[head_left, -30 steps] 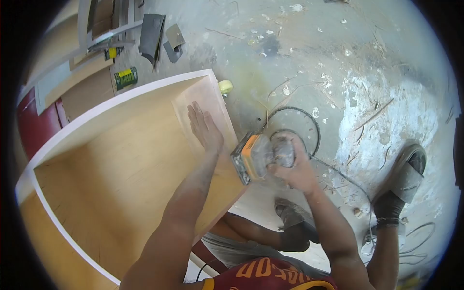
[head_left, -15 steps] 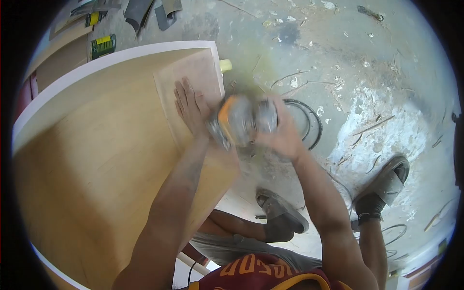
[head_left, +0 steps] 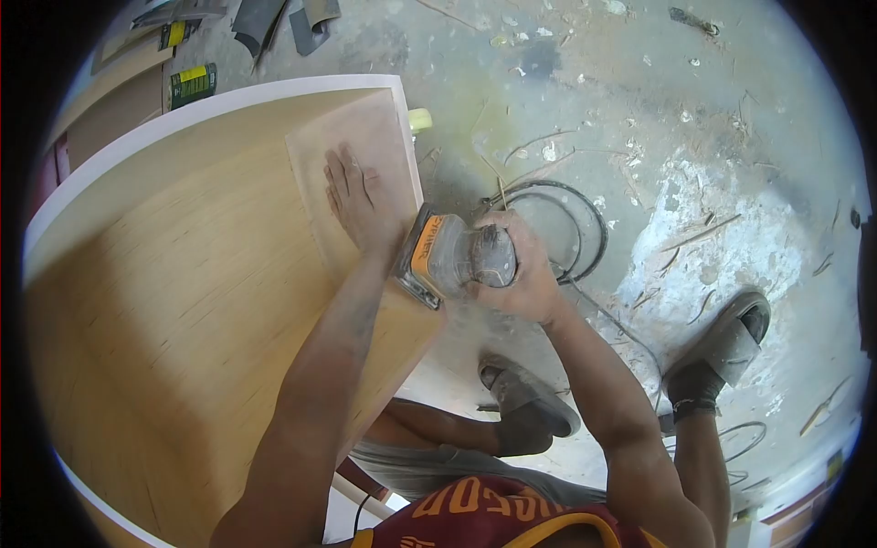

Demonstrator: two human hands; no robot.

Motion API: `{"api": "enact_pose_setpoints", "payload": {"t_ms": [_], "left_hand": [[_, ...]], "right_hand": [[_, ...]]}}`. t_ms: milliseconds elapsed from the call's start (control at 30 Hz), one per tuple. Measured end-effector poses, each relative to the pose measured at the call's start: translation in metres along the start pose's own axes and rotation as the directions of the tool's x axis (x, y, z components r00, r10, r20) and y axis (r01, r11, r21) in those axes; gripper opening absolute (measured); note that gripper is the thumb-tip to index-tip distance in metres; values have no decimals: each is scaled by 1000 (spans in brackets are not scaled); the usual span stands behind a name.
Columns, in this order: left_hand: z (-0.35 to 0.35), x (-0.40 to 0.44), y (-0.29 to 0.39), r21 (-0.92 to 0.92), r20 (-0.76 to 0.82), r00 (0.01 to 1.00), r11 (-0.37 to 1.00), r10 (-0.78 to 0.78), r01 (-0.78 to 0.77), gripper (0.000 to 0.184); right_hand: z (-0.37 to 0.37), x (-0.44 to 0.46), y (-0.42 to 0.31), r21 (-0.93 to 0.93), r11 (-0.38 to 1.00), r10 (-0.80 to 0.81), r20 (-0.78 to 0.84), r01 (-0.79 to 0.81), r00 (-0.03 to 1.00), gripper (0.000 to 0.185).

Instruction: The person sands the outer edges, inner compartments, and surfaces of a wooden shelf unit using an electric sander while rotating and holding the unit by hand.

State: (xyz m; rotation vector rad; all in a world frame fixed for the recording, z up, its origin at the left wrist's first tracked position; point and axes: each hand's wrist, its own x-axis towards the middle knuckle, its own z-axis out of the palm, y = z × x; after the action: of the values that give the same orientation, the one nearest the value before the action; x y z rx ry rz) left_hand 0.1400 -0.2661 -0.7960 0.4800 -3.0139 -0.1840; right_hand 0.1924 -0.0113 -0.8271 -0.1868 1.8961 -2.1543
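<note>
My right hand (head_left: 523, 269) is wrapped round the rounded end of a grey and orange power sander (head_left: 448, 256). The sander's flat pad faces left, against the outer side edge of a large wooden box (head_left: 210, 265) with a pale rim. Inside the box, my left hand (head_left: 358, 196) lies flat on the whitish end panel (head_left: 311, 164), fingers spread and holding nothing. The box lies with its open side up, close to my legs. Part of the pad's contact with the edge is hidden by the sander's body.
A black cable (head_left: 598, 233) loops on the dusty floor right of the sander. Sheets of sandpaper (head_left: 311, 32) and a green and yellow can (head_left: 192, 85) are beyond the box. A yellow roll (head_left: 419, 120) touches its far corner. My sandalled feet are at the lower right.
The sander in my right hand has moved left and up along the box edge, then slightly down. The view has shifted, with the box larger. My left hand stays flat on the panel.
</note>
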Motion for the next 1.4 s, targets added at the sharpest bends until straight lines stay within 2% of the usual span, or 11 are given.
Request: {"api": "enact_pose_setpoints", "payload": {"t_ms": [233,467,667,833,933,1067,1233,1300,1333,1367,1400], "left_hand": [[7,1,-13,-47,2,1000,999,23,-23,63],[6,2,-14,40,12,1000,999,13,-14,65],[1,-4,-15,-11,12,995,995,99,-99,66],[-4,1,2,-8,51,999,1000,-3,3,64],[-6,1,5,-3,51,998,999,-33,33,64],[-3,2,-6,5,31,997,998,68,-68,65],[0,7,-30,-4,27,953,954,301,-301,66],[9,13,-56,132,-125,675,687,727,-715,65],[4,7,-46,128,-111,679,689,725,-714,65],[-4,7,-18,2,-55,923,924,381,-382,64],[-8,7,0,-95,44,999,995,-27,31,64]], "right_hand": [[-14,56,-17,246,937,246,39,-248,969,80],[-7,24,-14,68,996,50,25,-52,998,78],[-14,77,-8,358,907,219,46,-221,975,82],[7,-25,-8,61,976,208,45,-211,977,84],[11,-36,0,146,971,188,22,-189,982,85],[-4,51,-7,197,979,73,-49,-62,996,82],[-6,82,-22,208,945,260,-19,-251,965,80],[2,47,-19,225,939,276,-33,-262,961,79],[11,19,-18,251,928,296,-40,-277,954,78],[16,-6,-14,221,940,274,-30,-261,961,77],[21,-30,-8,184,952,252,-21,-244,968,75]]}}
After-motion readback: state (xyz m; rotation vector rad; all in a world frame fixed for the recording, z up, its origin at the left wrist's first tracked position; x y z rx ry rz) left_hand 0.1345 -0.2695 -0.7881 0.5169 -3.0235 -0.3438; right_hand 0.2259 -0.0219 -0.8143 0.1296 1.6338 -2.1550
